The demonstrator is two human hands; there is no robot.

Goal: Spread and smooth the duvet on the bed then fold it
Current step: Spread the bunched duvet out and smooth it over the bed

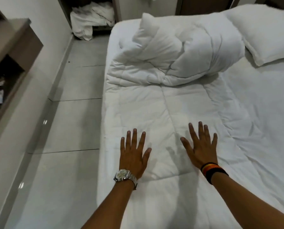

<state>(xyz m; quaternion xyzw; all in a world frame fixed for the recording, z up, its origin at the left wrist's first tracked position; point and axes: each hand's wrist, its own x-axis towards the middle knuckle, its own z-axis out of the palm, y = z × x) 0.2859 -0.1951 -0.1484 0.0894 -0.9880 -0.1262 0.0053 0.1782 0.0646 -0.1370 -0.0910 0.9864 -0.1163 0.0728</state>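
The duvet [162,103] is lying along the left side of the bed [262,129]. Its near part is lying flat under your hands, and its far part, toward 12 o'clock, is bunching up in a thick heap, so the spreading is, in my judgement, only partly done.

You are laying your left hand [133,156] flat on the near part with the fingers wide and straight, holding nothing. Your right hand [200,147], at 3 o'clock from the left one, is lying in the same wide way, also holding nothing. The 2 palms are sitting on either side of a stitched seam, probably because flat palms are pushing the filling out evenly while pinching fingers would make new wrinkles.

A watch [125,176] is sitting on your left wrist and a striped band [212,171] on the right one.

At 2 o'clock from the heap a pillow [266,33] is resting near the head of the bed. At 11 o'clock, on the floor [68,129], a pile of white linen [91,19] is lying well apart from the bed. At 9 o'clock a brown shelf unit [10,52] is standing against the wall.
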